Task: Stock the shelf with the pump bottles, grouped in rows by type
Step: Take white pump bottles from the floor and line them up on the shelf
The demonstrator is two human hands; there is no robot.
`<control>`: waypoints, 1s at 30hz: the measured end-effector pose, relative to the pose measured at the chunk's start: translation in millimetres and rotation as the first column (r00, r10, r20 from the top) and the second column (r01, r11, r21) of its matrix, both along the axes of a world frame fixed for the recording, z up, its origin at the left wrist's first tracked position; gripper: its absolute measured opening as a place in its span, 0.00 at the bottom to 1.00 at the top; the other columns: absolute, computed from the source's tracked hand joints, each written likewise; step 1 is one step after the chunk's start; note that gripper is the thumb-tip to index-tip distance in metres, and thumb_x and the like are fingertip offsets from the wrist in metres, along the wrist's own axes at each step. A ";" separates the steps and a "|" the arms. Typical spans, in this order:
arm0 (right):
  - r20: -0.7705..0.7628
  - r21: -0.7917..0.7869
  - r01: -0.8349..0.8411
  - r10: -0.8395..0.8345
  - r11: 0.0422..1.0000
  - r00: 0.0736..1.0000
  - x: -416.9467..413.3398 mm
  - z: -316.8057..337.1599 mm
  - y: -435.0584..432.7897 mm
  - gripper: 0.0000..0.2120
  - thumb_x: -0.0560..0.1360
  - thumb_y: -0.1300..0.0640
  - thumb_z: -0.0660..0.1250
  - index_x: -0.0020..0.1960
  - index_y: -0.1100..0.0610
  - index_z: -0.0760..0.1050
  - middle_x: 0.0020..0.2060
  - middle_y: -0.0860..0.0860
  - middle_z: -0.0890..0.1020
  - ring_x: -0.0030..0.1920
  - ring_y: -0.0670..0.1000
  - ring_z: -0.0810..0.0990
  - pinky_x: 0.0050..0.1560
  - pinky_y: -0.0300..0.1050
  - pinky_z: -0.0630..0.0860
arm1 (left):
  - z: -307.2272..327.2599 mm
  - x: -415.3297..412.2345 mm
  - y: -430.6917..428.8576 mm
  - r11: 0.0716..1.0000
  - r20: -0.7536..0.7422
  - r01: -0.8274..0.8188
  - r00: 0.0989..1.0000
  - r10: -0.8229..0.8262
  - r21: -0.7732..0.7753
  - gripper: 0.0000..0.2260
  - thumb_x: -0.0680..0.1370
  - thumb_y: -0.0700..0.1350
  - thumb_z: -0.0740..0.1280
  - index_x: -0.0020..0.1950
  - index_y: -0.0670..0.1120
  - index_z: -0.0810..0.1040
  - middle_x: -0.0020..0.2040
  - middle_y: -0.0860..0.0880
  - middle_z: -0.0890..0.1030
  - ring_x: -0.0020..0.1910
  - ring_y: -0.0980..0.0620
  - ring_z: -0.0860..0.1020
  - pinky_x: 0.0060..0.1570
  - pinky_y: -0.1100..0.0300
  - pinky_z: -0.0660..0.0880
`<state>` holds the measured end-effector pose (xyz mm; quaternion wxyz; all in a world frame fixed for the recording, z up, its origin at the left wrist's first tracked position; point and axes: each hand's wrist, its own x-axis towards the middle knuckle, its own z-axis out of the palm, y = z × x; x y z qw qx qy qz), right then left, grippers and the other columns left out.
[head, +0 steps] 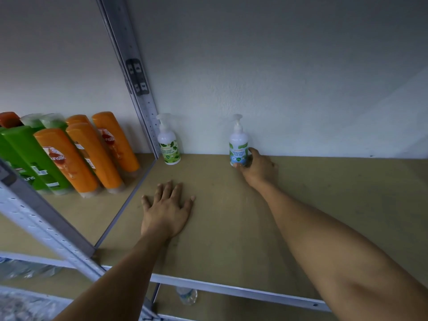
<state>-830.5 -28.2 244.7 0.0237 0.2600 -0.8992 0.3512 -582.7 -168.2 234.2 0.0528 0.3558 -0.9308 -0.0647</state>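
Against the back wall (289, 89), the right hand (259, 169) grips the upright blue-label pump bottle (238, 147); the green-label pump bottle (168, 144) stands apart beside the metal post (143, 96). The left hand (166, 209) lies flat, fingers spread, on the shelf board (335, 200), shampoo bottles (92, 156) beyond the post.

"nsilk" on orange bottle (115, 144) (start hidden), "ANTIBACTERIAL HAND WASH" on green-label bottle (170, 148), blue-label bottle (238, 150)

L hand (167, 210) flat, palm down; R hand (259, 169) far fwd, fingers (253, 151) round blue-label bottle (238, 147).
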 end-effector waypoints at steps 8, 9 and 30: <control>-0.051 0.057 0.071 -0.069 0.996 0.996 -3.1 -1.4 -8.5 0.19 0.74 0.37 0.67 0.61 0.44 0.74 0.50 0.44 0.82 0.60 0.51 0.73 0.54 0.49 0.60 | -3.3 -1.8 -3.3 1.000 -0.007 0.007 1.000 -0.007 -0.011 0.34 0.78 0.71 0.41 0.81 0.57 0.53 0.83 0.54 0.51 0.82 0.51 0.45 0.76 0.36 0.44; -0.050 0.061 0.067 -0.064 0.996 0.997 -2.2 -1.4 -8.1 0.20 0.74 0.38 0.67 0.62 0.45 0.73 0.51 0.45 0.82 0.61 0.52 0.73 0.56 0.49 0.61 | -3.5 -1.4 -3.9 1.000 -0.010 0.008 1.000 -0.008 -0.011 0.34 0.78 0.71 0.41 0.81 0.57 0.53 0.83 0.54 0.51 0.82 0.51 0.45 0.76 0.36 0.44; -0.054 0.516 -0.414 0.510 0.750 0.858 244.7 -1.0 114.0 0.33 0.78 0.32 0.55 0.79 0.44 0.57 0.81 0.51 0.54 0.80 0.55 0.50 0.77 0.60 0.50 | -7.6 193.8 97.7 0.982 -0.162 0.169 0.975 -0.155 0.079 0.30 0.80 0.69 0.46 0.81 0.59 0.57 0.82 0.58 0.51 0.81 0.56 0.46 0.78 0.41 0.45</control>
